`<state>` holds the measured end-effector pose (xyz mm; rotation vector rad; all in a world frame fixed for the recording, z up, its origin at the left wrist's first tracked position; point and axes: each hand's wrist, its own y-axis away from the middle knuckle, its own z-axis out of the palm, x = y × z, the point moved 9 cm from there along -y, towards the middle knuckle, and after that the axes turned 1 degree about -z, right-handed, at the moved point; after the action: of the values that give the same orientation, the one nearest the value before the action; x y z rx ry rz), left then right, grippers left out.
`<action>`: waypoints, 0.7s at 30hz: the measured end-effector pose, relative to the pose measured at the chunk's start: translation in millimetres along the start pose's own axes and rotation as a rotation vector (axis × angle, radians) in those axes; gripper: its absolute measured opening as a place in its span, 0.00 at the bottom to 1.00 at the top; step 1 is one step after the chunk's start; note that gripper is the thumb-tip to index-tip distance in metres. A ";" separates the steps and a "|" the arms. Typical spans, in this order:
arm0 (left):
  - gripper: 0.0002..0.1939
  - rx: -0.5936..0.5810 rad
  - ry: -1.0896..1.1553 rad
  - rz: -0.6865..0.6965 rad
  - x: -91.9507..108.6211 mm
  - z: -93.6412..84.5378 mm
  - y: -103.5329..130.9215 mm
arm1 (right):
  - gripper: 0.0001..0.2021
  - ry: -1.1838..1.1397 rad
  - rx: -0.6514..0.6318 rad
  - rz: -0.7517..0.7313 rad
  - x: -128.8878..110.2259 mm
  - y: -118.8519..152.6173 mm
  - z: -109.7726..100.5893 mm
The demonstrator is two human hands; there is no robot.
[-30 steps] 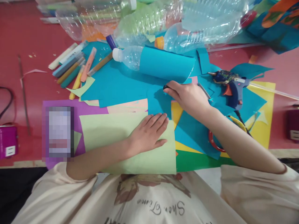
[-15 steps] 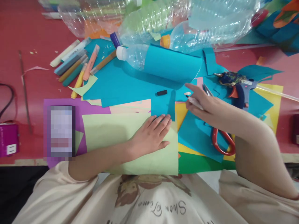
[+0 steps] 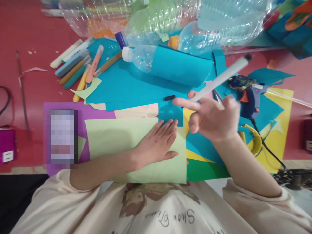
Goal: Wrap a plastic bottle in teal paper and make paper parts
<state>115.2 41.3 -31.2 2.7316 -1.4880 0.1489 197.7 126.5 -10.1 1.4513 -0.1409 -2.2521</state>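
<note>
My left hand [image 3: 156, 141] lies flat, fingers stretched out, on a sheet of pale green paper [image 3: 109, 136]. My right hand [image 3: 212, 115], turned palm up and slightly blurred, holds a white marker [image 3: 223, 78] between its fingers. The marker slants up to the right, and its black end points away from me. On the blue paper left of that hand rests a small black cap [image 3: 170, 97]. Beyond it, a clear plastic bottle [image 3: 141, 58] with a white cap lies on its side, wrapped in blue paper [image 3: 181, 66].
Several markers [image 3: 75, 65] lie at the left, above a phone [image 3: 62, 136] on purple paper. To the right are a glue gun [image 3: 253, 97], partly hidden scissors [image 3: 216, 97] and a yellow tape roll [image 3: 258, 143]. Large clear bottles [image 3: 219, 35] fill the far side.
My right hand has turned palm up and shifted slightly, swinging the marker so its length shows. The red scissor handle is now hidden and the yellow tape roll shows. My left hand stays put.
</note>
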 end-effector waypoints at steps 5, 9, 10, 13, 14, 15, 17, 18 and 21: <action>0.35 0.033 -0.005 -0.001 -0.4 -2.0 0.9 | 0.18 0.259 0.126 -0.130 22.9 -6.9 10.3; 0.34 0.027 -0.006 -0.001 0.1 -4.9 0.4 | 0.14 0.399 0.135 -0.226 26.3 -12.0 9.0; 0.34 0.025 -0.003 0.002 0.5 -5.2 0.3 | 0.13 0.430 0.143 -0.244 25.4 -12.0 7.4; 0.34 0.029 0.003 -0.004 1.2 -4.9 0.5 | 0.08 0.549 0.132 -0.259 23.8 -10.9 6.9; 0.34 0.030 0.004 -0.010 1.2 -4.4 0.7 | 0.07 0.590 0.129 -0.263 22.9 -10.0 7.3; 0.34 0.030 0.005 -0.014 1.3 -4.0 0.9 | 0.07 0.626 0.126 -0.267 21.9 -9.1 7.8; 0.35 0.025 0.007 -0.015 1.9 -3.3 1.3 | 0.06 0.674 0.133 -0.276 19.7 -7.2 7.4; 0.35 0.022 0.008 -0.014 2.2 -3.2 1.4 | 0.06 0.690 0.139 -0.283 18.7 -6.5 6.9; 0.35 0.006 0.010 -0.007 3.0 -2.9 1.7 | 0.05 0.731 0.138 -0.302 17.3 -5.4 6.9</action>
<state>115.2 38.1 -28.0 2.7360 -1.4776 0.1663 184.0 122.8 -23.3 2.4004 0.1692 -1.7880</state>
